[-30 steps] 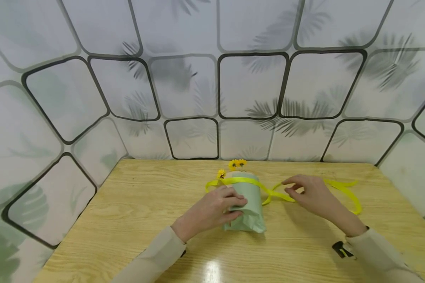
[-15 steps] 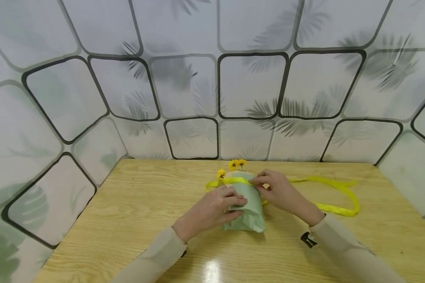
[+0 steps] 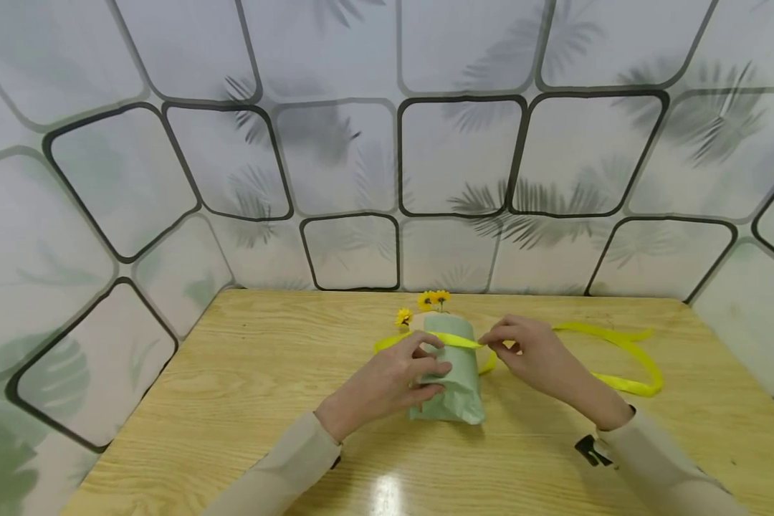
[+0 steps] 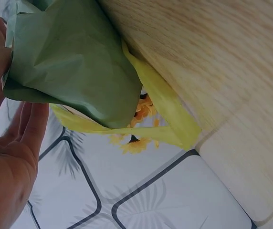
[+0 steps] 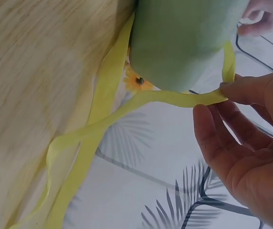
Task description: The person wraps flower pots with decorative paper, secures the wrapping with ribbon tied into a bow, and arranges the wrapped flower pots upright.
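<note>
A bouquet wrapped in pale green paper (image 3: 461,373) lies on the table, its yellow flowers (image 3: 433,300) poking out at the far end. My left hand (image 3: 387,380) holds it from the left, fingers curled over the wrapper's front. Across the paper runs a yellow ribbon (image 3: 458,341), which also passes behind the bundle. My right hand (image 3: 535,358) pinches that ribbon between thumb and fingertips, just off the bundle's right side. In the right wrist view the pinched ribbon (image 5: 174,98) bends at the fingertips (image 5: 204,114). The left wrist view shows the ribbon (image 4: 165,95) looped around the paper near the flowers.
The ribbon's loose tail (image 3: 648,373) curves over the wooden table (image 3: 264,387) to the right of my right hand. A patterned wall covering (image 3: 335,158) rises behind the table's back edge and along both sides.
My right hand moved left to the bouquet, then slightly back right, drawing the ribbon across the paper's front. The ribbon's front stretch sits lower now. My left hand has stayed on the bouquet.
</note>
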Tool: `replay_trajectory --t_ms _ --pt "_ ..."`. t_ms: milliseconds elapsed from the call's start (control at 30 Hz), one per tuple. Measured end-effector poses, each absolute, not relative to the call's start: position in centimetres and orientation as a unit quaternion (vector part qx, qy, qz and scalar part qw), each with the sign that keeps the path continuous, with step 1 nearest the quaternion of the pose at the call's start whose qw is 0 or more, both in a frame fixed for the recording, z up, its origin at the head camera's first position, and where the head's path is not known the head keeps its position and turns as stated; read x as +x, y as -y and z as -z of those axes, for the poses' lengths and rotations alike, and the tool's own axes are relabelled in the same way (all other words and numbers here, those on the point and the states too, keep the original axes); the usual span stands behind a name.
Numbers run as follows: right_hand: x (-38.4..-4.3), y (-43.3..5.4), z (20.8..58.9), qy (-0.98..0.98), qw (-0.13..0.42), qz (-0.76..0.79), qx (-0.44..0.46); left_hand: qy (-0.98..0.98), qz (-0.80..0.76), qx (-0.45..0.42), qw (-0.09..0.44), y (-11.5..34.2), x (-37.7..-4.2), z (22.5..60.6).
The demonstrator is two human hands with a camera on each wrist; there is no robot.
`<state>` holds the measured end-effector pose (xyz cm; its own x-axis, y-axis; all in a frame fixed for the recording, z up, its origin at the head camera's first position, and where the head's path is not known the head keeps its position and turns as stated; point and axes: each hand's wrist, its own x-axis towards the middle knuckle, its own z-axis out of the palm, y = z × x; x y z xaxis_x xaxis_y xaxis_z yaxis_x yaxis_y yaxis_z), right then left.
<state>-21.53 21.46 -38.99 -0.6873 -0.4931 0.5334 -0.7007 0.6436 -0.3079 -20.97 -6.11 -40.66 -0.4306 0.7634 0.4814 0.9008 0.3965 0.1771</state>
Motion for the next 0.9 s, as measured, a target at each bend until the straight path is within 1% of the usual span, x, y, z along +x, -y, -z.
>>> replay_trajectory --t_ms 333,700,900 --pt "-20.1 -23.7 38.9 0.887 0.198 -0.248 0.336 0.835 0.204 -0.491 0.142 6.1 -21.0 40.3" --pt "-20.1 -25.9 39.5 0.878 0.236 -0.237 0.342 0.837 0.208 -0.489 0.132 6.0 -21.1 40.2" --pt "-20.0 -26.5 39.3 0.881 0.237 -0.235 0.337 0.837 0.203 -0.49 0.134 6.1 -21.0 40.0"
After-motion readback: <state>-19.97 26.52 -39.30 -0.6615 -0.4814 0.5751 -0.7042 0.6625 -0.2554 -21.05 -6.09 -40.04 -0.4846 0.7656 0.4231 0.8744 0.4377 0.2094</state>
